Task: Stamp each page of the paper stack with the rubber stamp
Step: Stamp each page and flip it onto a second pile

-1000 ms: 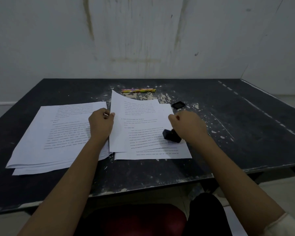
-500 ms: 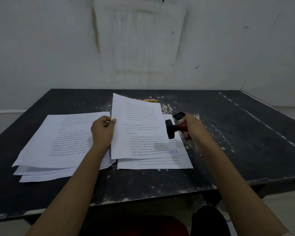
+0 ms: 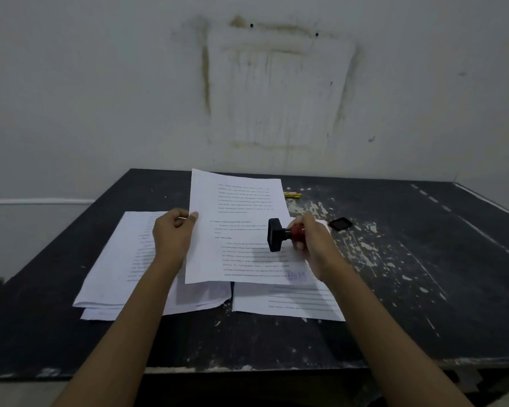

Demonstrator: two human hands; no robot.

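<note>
Head view. My right hand grips the stamp by its red knob, fingers curled round it. The stamp is off the paper, lying over on its side: its long axis runs nearly level, left to right, with the black base pointing left, away from the palm.

My left hand pinches the left edge of one sheet, thumb on top. The sheet is raised, its far edge tipped up toward the wall and its near edge low over the stack. The stamp base hangs in front of the sheet's right half. A blue mark sits on the sheet's near right corner, just below the right hand.

Under the left wrist lies a loose pile, its edges fanned and uneven. The stack lies beneath the right forearm, its near edge well short of the table rim.

Just right of the right hand: a small black square. Beyond the stamp, a yellow pencil. Open top stretches right of the grip. The surface is dark with chipped paint; the wall is pale and stained.
</note>
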